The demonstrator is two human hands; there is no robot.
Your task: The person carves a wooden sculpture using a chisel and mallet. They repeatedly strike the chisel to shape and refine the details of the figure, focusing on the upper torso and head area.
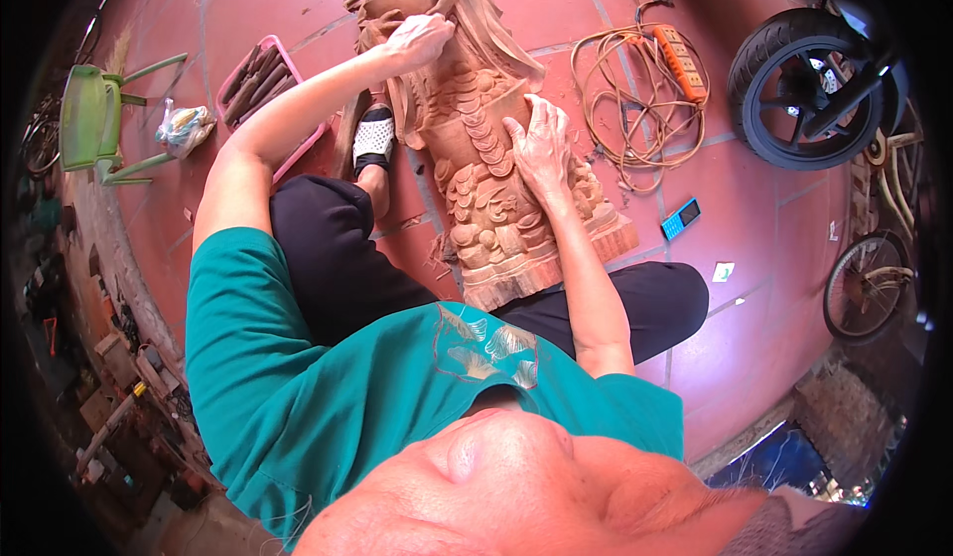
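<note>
A carved wooden statue (474, 174) lies on the tiled floor in front of me, its base towards my lap and its top at the far edge of the picture. Deep folds and rounded, scale-like carving cover it. Near its upper part, my left hand (417, 43) is closed, fingers curled down against the carving beside a carved hand; what they pinch, if anything, is hidden. Lower down, my right hand (542, 149) lies on the statue's right side with fingers extended and thumb apart, touching the wood.
Left of the statue stands a pink basket (274, 48) of dark chisel-like tools, then a plastic bag (185, 127) and a green chair (91, 119). To the right lie an orange power strip (679, 63) with coiled cord (608, 109) and a blue phone (681, 218). A motorbike wheel (751, 89) stands beyond.
</note>
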